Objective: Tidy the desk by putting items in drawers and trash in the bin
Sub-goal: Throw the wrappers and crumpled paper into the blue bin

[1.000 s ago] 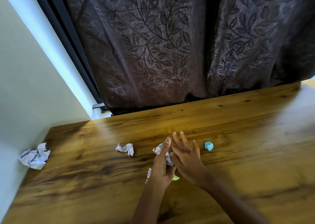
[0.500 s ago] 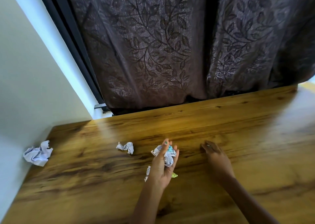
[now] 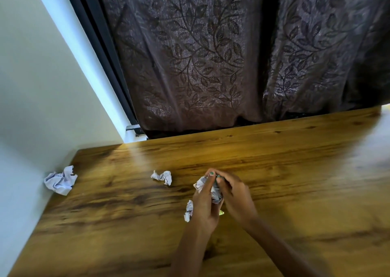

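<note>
My left hand (image 3: 203,200) is closed around a bunch of crumpled white paper scraps (image 3: 216,190) above the middle of the wooden desk (image 3: 295,181). My right hand (image 3: 234,194) presses against the same bunch from the right, fingertips meeting the left thumb on top. The small blue ball is not visible; it may be inside the hands. A bit of white paper (image 3: 188,210) sticks out under the left hand, and a yellow-green scrap (image 3: 221,212) shows between the wrists. Another crumpled paper (image 3: 162,176) lies on the desk to the left. A larger wad (image 3: 60,180) lies against the left wall.
A dark leaf-patterned curtain (image 3: 211,65) hangs behind the desk's far edge. A pale wall (image 3: 31,86) borders the desk on the left. No drawer or bin is in view.
My right hand reached right to the small blue ball, then came back to the left hand. The blue ball is gone from the desk. Both hands now clasp the paper bunch.
</note>
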Demonstrator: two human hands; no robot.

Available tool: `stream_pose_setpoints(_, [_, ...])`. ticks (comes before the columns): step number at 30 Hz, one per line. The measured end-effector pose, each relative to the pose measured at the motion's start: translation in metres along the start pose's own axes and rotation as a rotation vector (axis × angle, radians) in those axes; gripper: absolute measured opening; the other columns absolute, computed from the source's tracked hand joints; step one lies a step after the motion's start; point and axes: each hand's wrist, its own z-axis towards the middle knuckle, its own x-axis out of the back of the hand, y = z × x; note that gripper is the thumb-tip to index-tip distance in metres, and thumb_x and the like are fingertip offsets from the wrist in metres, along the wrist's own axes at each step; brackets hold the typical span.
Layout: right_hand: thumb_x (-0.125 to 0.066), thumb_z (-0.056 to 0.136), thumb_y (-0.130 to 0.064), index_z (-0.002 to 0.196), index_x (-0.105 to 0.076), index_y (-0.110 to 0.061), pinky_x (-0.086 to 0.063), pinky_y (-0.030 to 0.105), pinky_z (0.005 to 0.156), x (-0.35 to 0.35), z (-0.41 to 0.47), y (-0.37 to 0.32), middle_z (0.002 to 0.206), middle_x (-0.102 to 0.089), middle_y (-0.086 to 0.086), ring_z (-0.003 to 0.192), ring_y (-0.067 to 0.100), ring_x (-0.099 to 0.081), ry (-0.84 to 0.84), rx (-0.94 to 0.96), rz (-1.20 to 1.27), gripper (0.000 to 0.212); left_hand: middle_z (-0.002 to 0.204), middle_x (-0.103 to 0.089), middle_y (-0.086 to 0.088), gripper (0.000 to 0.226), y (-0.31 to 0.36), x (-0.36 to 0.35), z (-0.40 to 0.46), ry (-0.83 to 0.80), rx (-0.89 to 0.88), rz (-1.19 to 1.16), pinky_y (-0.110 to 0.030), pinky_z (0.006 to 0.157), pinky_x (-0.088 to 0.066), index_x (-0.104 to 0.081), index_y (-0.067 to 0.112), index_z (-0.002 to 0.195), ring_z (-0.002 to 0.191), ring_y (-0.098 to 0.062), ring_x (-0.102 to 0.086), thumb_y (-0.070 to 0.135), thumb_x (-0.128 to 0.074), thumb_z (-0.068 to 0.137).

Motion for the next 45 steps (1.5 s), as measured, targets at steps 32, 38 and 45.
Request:
stream_pose_setpoints(32, [-0.051, 0.095, -0.024, 0.120, -0.051, -0.025, -0.039, 0.012, 0.090, 0.178, -0.187, 0.045, 0.113, -0.052, -0.005, 0.110, 0.003, -0.045, 0.058, -0.025, 0.336, 0.025, 0.082, -0.059, -0.003, 0.034, -0.208, -0.118, -0.160, -0.085, 0.018, -0.164, -0.020, 0.061, -0.052, -0.058, 0.011, 0.095, 0.076, -0.011, -0.061, 0.035, -0.033, 0.098])
stream_pose_setpoints(38, [-0.057, 0.088, -0.033, 0.125, -0.048, -0.031, -0.040, 0.017, 0.099, 0.235, -0.290, 0.077, 0.119, -0.047, -0.014, 0.117, 0.000, -0.045, 0.105, -0.152, 0.401, 0.038, 0.087, -0.056, -0.002, 0.034, -0.297, -0.137, -0.232, -0.110, 0.084, -0.127, -0.021, 0.072, -0.052, -0.055, 0.013, 0.105, 0.088, -0.010, -0.055, 0.038, -0.034, 0.096])
stream_pose_setpoints(45, [-0.061, 0.088, -0.023, 0.127, -0.047, -0.022, -0.034, 0.000, 0.089, 0.315, -0.357, 0.108, 0.118, -0.047, -0.007, 0.109, -0.012, -0.046, 0.252, -0.275, 0.370, 0.041, 0.086, -0.062, 0.003, 0.042, -0.385, -0.186, -0.277, -0.022, 0.233, 0.023, -0.014, 0.072, -0.052, -0.067, 0.016, 0.093, 0.079, -0.003, -0.065, 0.038, -0.032, 0.100])
